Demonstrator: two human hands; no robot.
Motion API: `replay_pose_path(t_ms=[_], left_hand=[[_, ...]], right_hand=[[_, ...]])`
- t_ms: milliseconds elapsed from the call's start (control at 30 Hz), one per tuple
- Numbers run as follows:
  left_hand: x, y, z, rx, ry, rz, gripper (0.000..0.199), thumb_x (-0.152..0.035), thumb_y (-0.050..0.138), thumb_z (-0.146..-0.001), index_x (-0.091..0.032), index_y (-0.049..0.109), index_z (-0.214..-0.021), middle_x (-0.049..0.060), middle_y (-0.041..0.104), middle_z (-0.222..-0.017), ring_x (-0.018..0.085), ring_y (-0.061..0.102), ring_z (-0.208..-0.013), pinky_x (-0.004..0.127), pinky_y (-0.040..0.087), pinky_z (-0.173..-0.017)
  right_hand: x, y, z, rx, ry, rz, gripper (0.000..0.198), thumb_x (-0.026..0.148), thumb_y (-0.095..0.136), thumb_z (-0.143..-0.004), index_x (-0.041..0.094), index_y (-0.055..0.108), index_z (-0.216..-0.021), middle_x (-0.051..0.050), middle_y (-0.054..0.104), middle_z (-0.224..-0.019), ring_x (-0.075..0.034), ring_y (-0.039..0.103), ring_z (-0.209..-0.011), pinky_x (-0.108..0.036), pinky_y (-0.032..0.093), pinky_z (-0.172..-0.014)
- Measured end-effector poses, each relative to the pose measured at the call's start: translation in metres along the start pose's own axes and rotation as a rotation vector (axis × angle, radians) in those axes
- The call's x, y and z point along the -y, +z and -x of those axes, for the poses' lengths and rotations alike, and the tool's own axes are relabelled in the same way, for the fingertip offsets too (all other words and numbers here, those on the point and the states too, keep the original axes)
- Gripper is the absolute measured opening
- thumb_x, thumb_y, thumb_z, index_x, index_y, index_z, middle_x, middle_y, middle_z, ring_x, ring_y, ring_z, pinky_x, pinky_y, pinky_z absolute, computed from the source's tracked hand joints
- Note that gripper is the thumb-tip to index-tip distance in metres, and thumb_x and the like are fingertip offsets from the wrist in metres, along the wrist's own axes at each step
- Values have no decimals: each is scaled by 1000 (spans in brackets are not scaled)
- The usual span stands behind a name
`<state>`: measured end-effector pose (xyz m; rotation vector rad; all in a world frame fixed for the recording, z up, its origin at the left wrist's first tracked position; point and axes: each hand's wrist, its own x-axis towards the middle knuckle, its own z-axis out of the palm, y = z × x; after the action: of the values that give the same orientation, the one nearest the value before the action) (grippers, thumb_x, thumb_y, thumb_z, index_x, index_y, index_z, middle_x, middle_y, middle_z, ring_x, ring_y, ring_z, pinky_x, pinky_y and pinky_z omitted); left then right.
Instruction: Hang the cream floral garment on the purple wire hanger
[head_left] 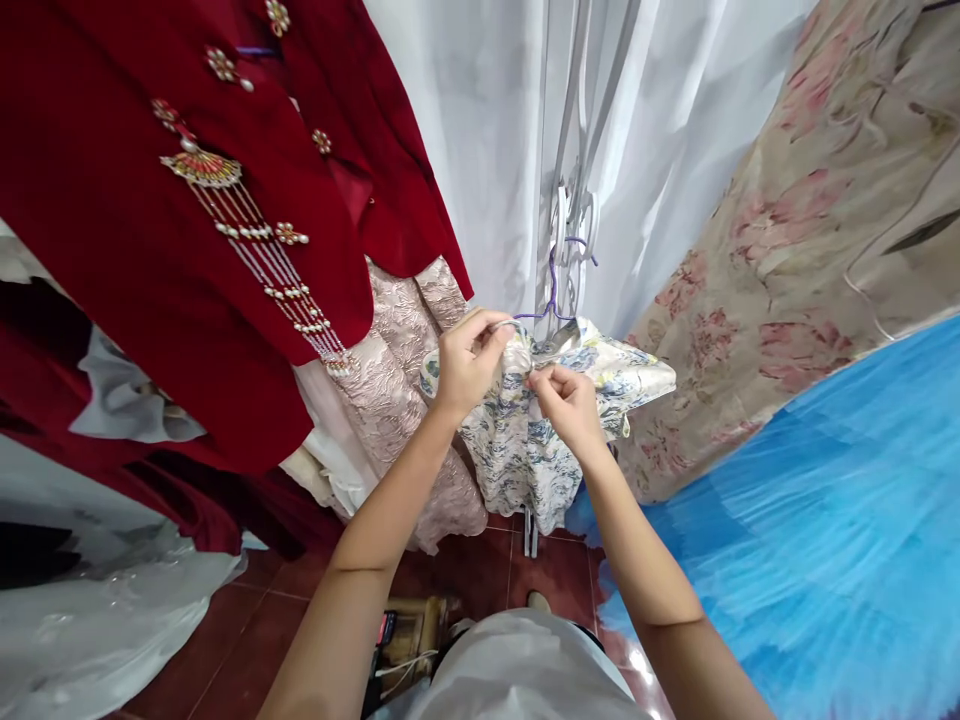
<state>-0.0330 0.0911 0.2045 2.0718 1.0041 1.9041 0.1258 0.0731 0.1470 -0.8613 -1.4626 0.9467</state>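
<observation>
A white dress with a blue and yellow floral pattern point(510, 450) hangs from a purple hanger point(553, 290) in front of me. At the left of its neckline, my left hand point(466, 362) is closed, thumb and forefinger pinching a thin pale strip. My right hand point(568, 402) is pinched shut at the middle of the neckline, apparently on the same strip. The strip curves between both hands; whether it is a tie or the dress's edging, I cannot tell. The dress's short right-side sleeve point(637, 380) spreads out beyond my right hand.
Red velvet garments point(90, 200) with a beaded tassel point(259, 240) and a pink textured garment point(397, 400) hang at left. White curtains point(472, 120) and a metal stand point(574, 150) are behind. Beige floral fabric point(735, 330) and blue tulle point(825, 520) are right. A wooden stool point(409, 640) stands below.
</observation>
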Motion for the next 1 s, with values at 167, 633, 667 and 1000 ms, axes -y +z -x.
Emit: replay_pose_path(t_ms=[167,633,667,1000], left_hand=[[40,-58,-8,-271,-130,72,11,-28,76,-85,-18,72,-88,1,69,-84,13,62,-80,24,48,-74],[85,-47,153,-387,-779,741,32,-43,84,-71,-20,63,-77,-2,65,-71,14,62,-68,25,52,-68],[76,-36,162,-265,-758,659,28,-44,81,-75,-20,66,-78,-1,67,-73,14,63,-68,25,51,-67],[38,34,184,691,-553,649,64,-69,54,-91,-16,63,-126,10,71,-104,24,65,-99,36,49,-96]], right_hand=[[-51,7,31,125,125,75,36,47,61,-85,20,54,-62,6,41,-47,-10,34,-43,-24,24,-45],[-90,37,77,39,39,96,39,41,68,-87,19,63,-120,-7,71,-93,-22,66,-83,-34,53,-78],[-88,36,81,101,-2,113,42,39,72,-84,19,64,-120,-10,71,-105,-24,67,-94,-37,53,-87],[-56,-28,123,340,226,150,23,30,55,-91,18,52,-72,3,49,-65,-12,42,-60,-24,36,-58]])
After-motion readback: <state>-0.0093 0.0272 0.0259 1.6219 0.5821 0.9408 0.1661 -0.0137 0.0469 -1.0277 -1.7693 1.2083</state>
